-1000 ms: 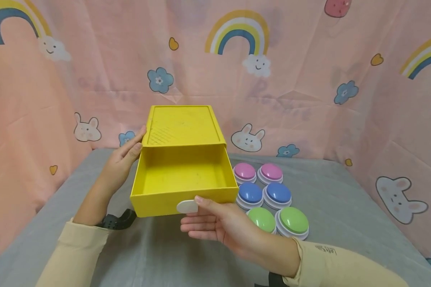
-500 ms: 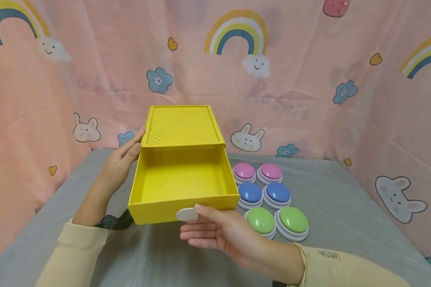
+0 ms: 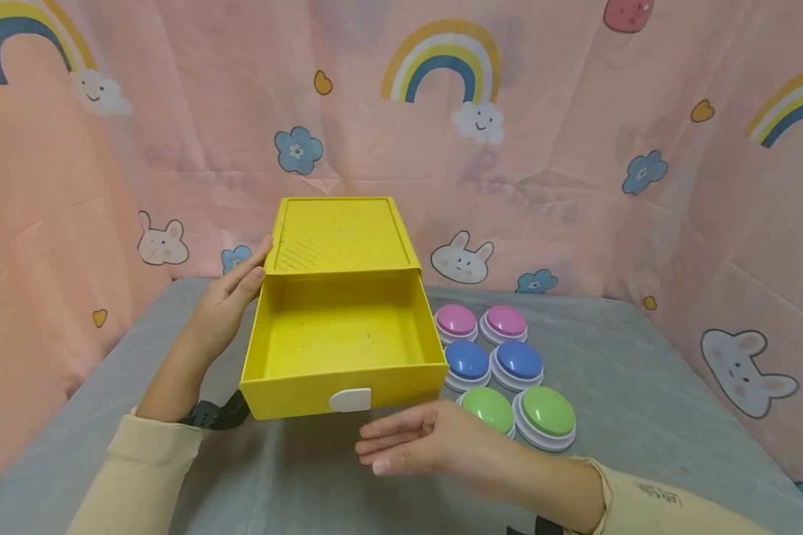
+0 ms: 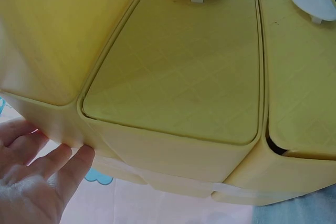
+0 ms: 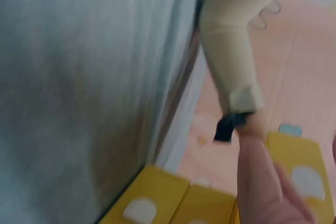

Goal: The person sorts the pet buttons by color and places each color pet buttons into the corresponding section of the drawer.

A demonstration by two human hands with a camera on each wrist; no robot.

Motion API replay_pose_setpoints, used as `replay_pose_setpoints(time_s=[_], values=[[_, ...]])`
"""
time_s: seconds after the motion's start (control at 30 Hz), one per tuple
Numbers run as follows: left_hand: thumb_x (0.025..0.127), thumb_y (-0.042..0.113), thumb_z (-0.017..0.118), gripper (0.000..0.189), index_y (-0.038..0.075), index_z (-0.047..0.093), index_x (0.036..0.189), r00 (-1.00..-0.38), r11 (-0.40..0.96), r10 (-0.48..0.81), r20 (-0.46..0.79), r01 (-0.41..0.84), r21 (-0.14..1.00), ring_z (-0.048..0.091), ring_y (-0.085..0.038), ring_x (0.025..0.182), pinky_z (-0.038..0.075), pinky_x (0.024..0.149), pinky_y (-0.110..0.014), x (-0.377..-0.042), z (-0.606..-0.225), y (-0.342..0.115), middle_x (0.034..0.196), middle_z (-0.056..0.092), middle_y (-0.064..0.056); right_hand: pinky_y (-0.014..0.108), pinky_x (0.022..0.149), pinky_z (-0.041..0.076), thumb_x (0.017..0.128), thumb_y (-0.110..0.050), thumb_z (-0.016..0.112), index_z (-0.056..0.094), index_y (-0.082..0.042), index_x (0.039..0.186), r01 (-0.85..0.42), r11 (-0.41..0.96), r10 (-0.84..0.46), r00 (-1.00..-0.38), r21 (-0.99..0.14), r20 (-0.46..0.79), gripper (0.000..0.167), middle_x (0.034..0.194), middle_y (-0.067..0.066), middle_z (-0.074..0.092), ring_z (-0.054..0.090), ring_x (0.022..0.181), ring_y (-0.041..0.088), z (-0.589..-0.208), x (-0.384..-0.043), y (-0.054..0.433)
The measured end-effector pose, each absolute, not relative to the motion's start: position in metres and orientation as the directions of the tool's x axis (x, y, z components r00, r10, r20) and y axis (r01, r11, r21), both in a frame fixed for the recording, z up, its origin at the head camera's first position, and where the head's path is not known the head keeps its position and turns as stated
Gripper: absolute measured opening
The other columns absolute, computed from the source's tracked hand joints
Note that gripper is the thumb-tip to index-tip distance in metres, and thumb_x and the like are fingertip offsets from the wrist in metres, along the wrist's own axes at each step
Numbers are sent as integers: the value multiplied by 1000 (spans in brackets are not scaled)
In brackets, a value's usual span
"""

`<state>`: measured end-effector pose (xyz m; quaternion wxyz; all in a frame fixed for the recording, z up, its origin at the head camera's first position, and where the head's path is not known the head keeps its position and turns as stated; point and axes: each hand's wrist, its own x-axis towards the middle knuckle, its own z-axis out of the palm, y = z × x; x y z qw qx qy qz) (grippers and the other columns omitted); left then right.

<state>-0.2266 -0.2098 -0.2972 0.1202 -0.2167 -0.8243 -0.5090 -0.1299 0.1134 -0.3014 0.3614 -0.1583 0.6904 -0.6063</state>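
Observation:
A yellow cabinet with stacked drawers stands on the grey cloth. Its top drawer is pulled out and bare inside, with a white handle tab on the front. My left hand rests along the cabinet's left side, fingers extended; the left wrist view shows the fingertips of that left hand on the yellow side wall. Just below and to the right of the tab, my right hand is apart from the drawer, its fingers stretched out and holding nothing. Shut lower drawers show in the left wrist view.
Right of the cabinet, dome buttons on white bases stand in pairs: pink, blue and green. The green pair is close to my right forearm. A pink patterned curtain hangs behind the grey cloth.
The drawer front has come slightly nearer and lower. My right hand has let go of the white handle tab and moved down and right. The left hand stays in place.

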Motion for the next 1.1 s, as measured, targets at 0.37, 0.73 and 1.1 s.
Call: replay_pose_setpoints(time_s=[0.37,0.73,1.1], values=[[110,30,32,50,21,25,159,-876,383,226,426,482,788,20,-25,154,35,116,-50,-228,-297,-208,167,17,2,43,96,58,80,-27,84,67,-6,129,-30,566,-549,-759,-824,-349,55,126,12,70,65,121,31,-308,-179,184],[110,33,32,50,23,25,159,-876,395,222,429,483,782,21,-26,154,40,112,-17,-228,-300,-211,167,17,3,44,102,54,84,-30,81,57,-4,139,-126,607,-404,-899,-785,-168,65,139,17,60,56,131,37,-314,-237,197],[110,32,32,50,22,25,159,-867,392,221,446,498,774,21,-27,154,38,105,-5,-229,-301,-211,167,18,2,56,116,38,91,-25,73,48,-7,146,-78,558,-263,-961,-826,-87,63,151,16,48,40,143,39,-326,-289,193]])
